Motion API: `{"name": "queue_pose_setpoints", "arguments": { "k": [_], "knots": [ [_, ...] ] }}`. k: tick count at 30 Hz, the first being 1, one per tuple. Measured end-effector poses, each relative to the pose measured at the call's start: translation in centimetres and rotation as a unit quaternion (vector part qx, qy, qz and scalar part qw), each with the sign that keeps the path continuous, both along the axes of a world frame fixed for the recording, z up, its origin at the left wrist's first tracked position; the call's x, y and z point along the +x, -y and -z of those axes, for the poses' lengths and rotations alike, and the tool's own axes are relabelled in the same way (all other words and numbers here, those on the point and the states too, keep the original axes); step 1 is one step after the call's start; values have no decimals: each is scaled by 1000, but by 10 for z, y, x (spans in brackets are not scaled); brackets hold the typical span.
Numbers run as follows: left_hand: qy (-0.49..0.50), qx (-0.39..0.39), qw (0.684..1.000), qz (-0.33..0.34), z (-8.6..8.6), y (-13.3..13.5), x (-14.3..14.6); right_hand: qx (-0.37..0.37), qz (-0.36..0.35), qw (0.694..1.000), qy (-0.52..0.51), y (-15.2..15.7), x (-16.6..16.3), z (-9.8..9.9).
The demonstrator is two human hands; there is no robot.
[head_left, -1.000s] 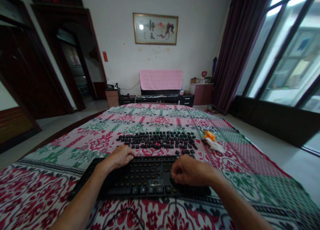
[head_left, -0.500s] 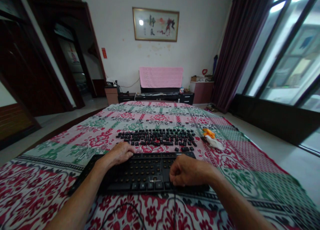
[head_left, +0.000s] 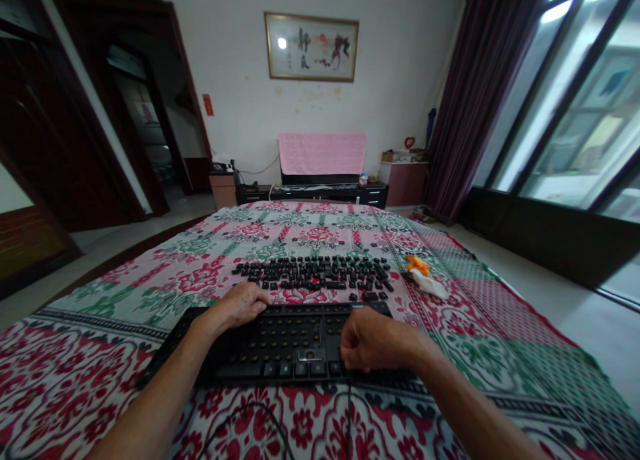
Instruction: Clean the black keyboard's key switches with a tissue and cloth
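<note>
A black computer keyboard (head_left: 295,343) lies before me on the patterned cloth, most of its keys off and the round switch posts bare. Several keycaps (head_left: 301,369) remain in its bottom row. My left hand (head_left: 243,305) is closed on the keyboard's far edge, left of the middle. Over the right part of the keyboard my right hand (head_left: 367,340) is closed, fingertips pinched low by the bottom row. What it holds, if anything, is hidden by the fingers. Beyond the keyboard lie many loose black keycaps (head_left: 313,272) in rough rows.
An orange and white crumpled item (head_left: 425,280) lies right of the loose keycaps. A thin black cable (head_left: 349,417) runs from the keyboard toward me. The flowered cloth (head_left: 320,233) covers the table. Farther back, a pink cloth (head_left: 323,153) hangs over a screen on a low cabinet.
</note>
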State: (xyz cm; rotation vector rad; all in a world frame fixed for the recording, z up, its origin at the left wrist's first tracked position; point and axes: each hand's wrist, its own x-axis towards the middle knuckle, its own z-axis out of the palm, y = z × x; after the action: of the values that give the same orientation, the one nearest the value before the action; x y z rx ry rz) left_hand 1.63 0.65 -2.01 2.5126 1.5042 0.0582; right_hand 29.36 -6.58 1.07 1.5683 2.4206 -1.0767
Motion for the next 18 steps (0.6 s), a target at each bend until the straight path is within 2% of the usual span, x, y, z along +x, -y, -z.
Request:
{"name": "queue_pose_setpoints", "arguments": {
  "k": [10, 18],
  "knots": [
    [1, -6, 1000, -2, 2, -2, -1, -92, 13, 995, -48, -9, 2, 3],
    [6, -6, 1000, -7, -1, 0, 1, -108, 41, 993, -34, -10, 0, 4]
  ]
}}
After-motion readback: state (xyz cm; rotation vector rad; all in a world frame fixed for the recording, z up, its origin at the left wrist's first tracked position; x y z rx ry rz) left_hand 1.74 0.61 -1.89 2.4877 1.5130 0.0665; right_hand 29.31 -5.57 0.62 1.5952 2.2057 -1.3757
